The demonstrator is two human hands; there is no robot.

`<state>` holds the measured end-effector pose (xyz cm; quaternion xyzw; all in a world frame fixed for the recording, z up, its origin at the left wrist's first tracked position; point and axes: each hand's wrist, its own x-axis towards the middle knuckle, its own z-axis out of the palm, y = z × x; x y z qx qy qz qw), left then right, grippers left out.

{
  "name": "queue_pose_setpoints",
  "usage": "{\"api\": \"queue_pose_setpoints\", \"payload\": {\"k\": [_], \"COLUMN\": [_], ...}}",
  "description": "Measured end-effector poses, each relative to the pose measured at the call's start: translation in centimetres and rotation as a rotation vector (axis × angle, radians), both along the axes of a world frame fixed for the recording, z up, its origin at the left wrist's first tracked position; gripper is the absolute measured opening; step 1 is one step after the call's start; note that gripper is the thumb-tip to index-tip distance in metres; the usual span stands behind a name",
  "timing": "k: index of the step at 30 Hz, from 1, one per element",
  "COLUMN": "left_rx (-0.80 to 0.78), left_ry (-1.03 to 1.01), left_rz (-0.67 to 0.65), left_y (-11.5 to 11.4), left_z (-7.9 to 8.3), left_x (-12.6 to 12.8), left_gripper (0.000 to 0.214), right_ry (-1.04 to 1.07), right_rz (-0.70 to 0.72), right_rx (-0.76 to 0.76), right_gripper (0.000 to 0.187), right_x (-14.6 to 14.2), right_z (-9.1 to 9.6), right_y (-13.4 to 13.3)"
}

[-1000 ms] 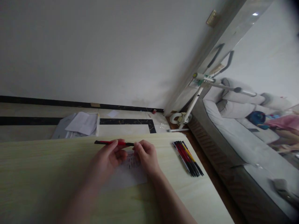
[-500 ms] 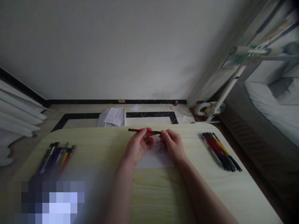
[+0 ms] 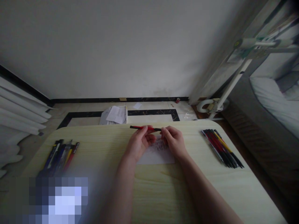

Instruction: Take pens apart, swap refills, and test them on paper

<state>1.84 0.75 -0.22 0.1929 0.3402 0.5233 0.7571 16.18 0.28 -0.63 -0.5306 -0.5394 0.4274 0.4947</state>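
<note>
A red pen (image 3: 151, 128) with black ends lies level between my two hands, above the far part of the table. My left hand (image 3: 141, 140) is closed on its red barrel, thumb on the near side. At its right black end, my right hand (image 3: 173, 138) pinches with thumb and fingers; the exact tip is hidden behind the fingers. Beneath both hands lies a white sheet of paper (image 3: 155, 158) with many short dark marks on its upper part.
On the pale wooden table (image 3: 158, 193), a row of red, black and yellow pens (image 3: 221, 148) lies at the right. Another bunch of pens (image 3: 60, 155) is at the left. A blurred, pixelated bright patch covers the lower left. Papers (image 3: 115, 114) lie on the floor beyond.
The whole view has shifted slightly. Both hands keep their hold on the red pen, with hardly any change in their pose.
</note>
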Motion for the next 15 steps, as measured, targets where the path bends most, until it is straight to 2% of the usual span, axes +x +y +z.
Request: {"api": "queue_pose_setpoints", "payload": {"k": [15], "left_rx": [-0.018], "left_ry": [0.003], "left_rz": [0.007], "left_y": [-0.02], "left_z": [0.10], "left_x": [0.01], "left_gripper": [0.018], "right_ry": [0.051], "right_rz": [0.025], "right_rx": [-0.011], "right_gripper": [0.028], "right_x": [-0.01], "right_z": [0.24], "right_y": [-0.03]}}
